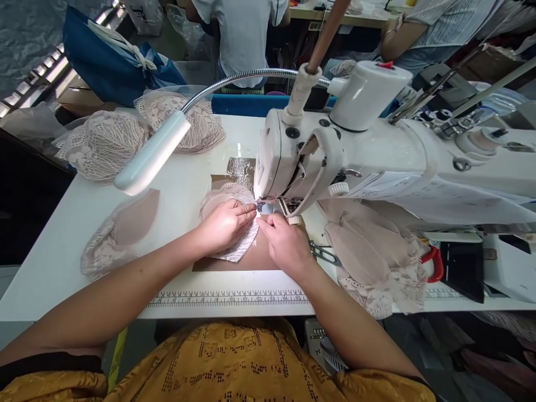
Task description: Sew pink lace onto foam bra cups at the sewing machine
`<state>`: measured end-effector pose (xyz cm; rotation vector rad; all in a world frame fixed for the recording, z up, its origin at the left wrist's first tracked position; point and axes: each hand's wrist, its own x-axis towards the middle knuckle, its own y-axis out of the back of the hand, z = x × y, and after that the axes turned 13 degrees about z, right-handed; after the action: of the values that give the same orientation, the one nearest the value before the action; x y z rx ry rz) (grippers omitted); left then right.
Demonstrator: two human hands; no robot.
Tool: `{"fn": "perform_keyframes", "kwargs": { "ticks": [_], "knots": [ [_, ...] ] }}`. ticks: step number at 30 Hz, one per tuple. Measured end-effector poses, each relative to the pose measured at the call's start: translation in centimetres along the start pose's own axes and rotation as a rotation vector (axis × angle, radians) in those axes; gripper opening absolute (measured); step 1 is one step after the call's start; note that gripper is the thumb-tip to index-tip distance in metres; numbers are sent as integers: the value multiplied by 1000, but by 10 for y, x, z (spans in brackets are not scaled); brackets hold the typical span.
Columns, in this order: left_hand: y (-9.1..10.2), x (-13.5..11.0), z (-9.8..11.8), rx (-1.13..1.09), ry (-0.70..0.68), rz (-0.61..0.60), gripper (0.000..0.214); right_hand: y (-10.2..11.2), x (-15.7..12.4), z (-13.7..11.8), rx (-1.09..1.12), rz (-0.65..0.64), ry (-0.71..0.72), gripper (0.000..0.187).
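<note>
My left hand (226, 225) lies on a beige lace bra cup (234, 195), its fingers pressed together on the fabric and reaching toward the needle of the white sewing machine (377, 162). Just right of the needle, my right hand (287, 241) has its fingers curled and pinches the edge of the same lace piece (243, 248). Both hands meet at the presser foot (265, 207). The lace rests on a brown mat (251, 262) on the white table (62, 245).
Stacks of lace cups lie at the back left (104, 142) and front left (119, 234). A heap of beige lace (372, 257) sits right of the machine, with red-handled scissors (433, 262) and snips (324, 254). A gooseneck lamp (153, 153) hangs over the table. Other people sit behind.
</note>
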<state>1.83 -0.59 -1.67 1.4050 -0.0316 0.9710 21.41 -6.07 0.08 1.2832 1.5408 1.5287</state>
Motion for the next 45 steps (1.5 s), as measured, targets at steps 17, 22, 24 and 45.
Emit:
{"fn": "perform_keyframes", "kwargs": {
  "ticks": [17, 22, 24, 45],
  "knots": [
    [-1, 4, -14, -19, -17, 1, 36, -4, -1, -1, -26, -13, -20, 49],
    [0, 3, -12, 13, 69, -42, 40, -5, -3, -1, -23, 14, -29, 52],
    [2, 3, -11, 37, 82, -67, 43, -6, -3, -2, -18, 29, -40, 51],
    [142, -125, -32, 192, 1027, 329, 24, -11, -7, 4, 113, 198, -36, 39]
  ]
}}
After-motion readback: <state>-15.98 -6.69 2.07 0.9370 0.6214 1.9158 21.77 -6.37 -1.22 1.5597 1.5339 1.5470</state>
